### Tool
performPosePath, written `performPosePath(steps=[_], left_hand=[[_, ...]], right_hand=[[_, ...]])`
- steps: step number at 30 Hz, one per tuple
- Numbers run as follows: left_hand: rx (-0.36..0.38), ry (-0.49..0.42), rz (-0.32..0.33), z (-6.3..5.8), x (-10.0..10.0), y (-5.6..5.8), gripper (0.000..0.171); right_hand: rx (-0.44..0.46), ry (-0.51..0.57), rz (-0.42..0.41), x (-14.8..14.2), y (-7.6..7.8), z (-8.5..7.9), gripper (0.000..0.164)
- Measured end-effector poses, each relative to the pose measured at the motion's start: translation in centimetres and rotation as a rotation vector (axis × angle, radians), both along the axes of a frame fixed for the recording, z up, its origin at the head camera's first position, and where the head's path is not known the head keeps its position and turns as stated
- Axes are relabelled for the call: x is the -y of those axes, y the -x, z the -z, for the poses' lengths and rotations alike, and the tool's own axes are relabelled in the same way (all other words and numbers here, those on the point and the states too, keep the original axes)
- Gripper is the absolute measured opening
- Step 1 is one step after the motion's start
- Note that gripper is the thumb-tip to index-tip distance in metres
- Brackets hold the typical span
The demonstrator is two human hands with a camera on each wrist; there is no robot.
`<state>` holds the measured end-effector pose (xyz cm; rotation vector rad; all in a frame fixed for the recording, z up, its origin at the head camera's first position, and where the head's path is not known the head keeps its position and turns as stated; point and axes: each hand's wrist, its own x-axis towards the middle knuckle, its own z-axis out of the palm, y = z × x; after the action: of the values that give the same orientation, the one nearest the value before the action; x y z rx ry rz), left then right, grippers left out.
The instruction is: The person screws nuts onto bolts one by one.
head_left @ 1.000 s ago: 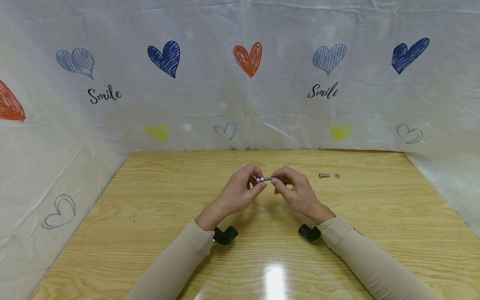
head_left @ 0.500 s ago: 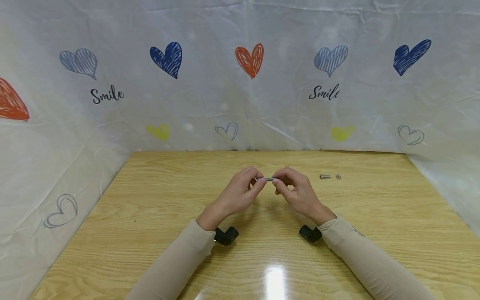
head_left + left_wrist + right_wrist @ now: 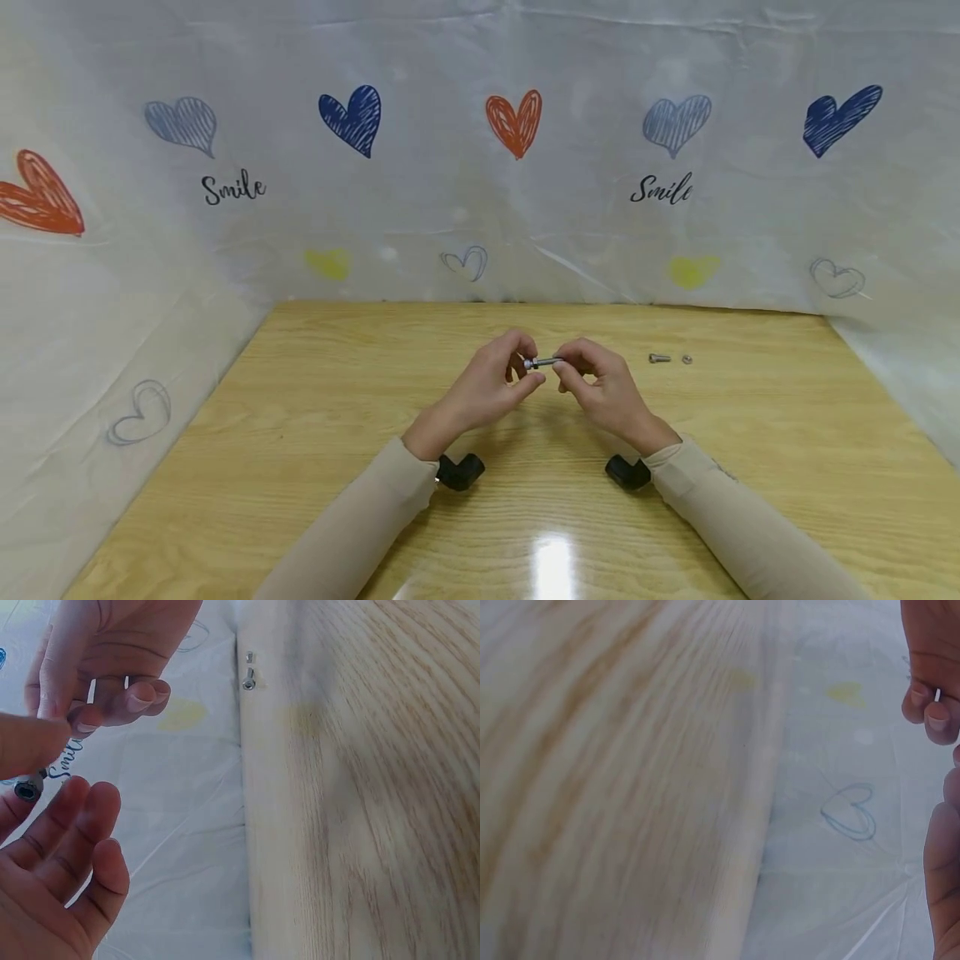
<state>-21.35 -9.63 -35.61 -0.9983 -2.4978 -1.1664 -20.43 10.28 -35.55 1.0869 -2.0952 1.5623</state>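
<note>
A silver bolt (image 3: 547, 362) lies nearly level between the two hands in the head view. A nut (image 3: 536, 363) sits on its shank close to the head. My right hand (image 3: 606, 390) pinches the far end of the shank between thumb and fingertips. Around the bolt head, my left hand (image 3: 486, 385) has its thumb and fingers spread apart, the thumb clear below the bolt. The left wrist view shows the socket in the bolt head (image 3: 28, 787) beside the left fingers (image 3: 67, 832). In the right wrist view the bolt is out of sight.
Another bolt (image 3: 660, 358) and a loose nut (image 3: 687, 359) lie on the wooden table (image 3: 315, 367), right of the hands. A white sheet (image 3: 420, 183) printed with hearts hangs behind the table. Black wrist cameras (image 3: 461, 472) are worn under both hands.
The left fingers closed over the bolt head and nut half a second ago, and have now spread off them. The right hand keeps its pinch. The head view has shifted slightly.
</note>
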Motion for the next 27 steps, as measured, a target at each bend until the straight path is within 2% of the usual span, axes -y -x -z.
performPosePath(steps=[7,16,27], left_hand=[[-0.008,-0.001,0.003,-0.07,-0.24,-0.03,0.013],[-0.013,0.011,0.004,0.02,-0.27,0.01,0.006],[0.01,0.04,-0.024,0.08,-0.3,0.03,0.014]], right_hand=[[0.018,0.003,0.003,-0.26,-0.07,0.08,0.007],[-0.004,0.005,0.011,-0.32,0.02,0.08,0.01],[0.006,-0.004,0.017,-0.33,0.01,-0.03,0.009]])
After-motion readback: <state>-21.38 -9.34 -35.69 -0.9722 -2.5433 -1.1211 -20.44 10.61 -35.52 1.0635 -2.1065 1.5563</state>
